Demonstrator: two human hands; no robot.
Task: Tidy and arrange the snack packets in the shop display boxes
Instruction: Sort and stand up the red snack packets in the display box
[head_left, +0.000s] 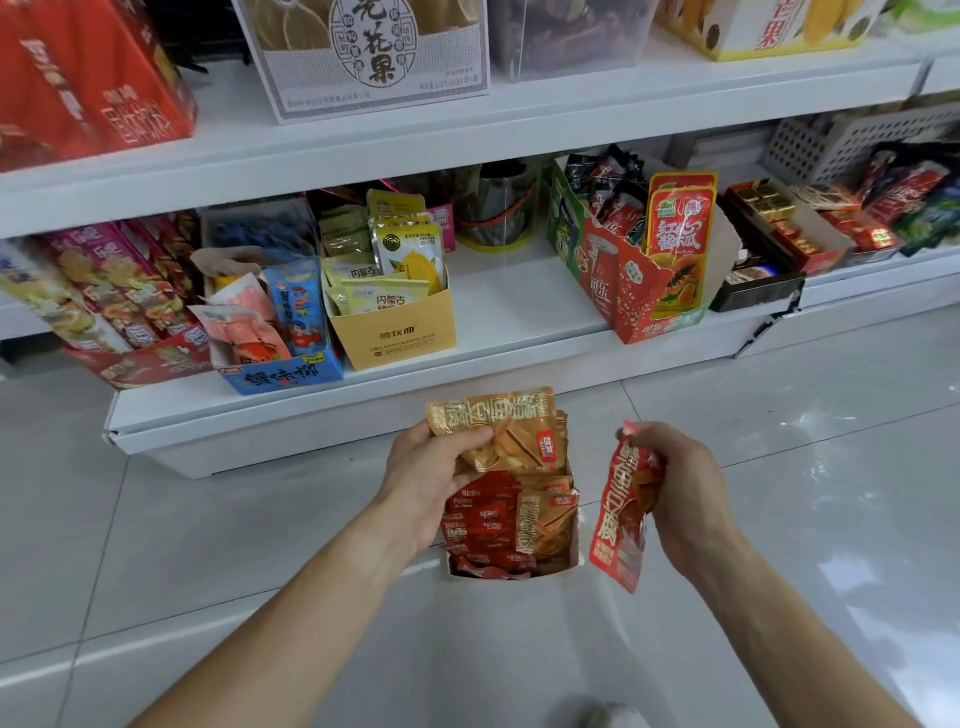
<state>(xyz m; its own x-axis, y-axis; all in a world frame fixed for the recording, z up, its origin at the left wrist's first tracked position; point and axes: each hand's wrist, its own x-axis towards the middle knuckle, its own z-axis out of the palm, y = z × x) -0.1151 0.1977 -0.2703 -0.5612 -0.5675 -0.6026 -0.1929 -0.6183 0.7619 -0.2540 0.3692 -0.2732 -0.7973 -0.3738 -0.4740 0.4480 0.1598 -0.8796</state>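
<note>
Snack packets (498, 431) in both hands

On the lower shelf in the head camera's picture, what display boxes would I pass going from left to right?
Blue cardboard box with cartoon packets → pale yellow cardboard box of yellow-green packets → bare white shelf → red-and-green cardboard box with orange-red packets → dark tray of small gold blocks.
</note>
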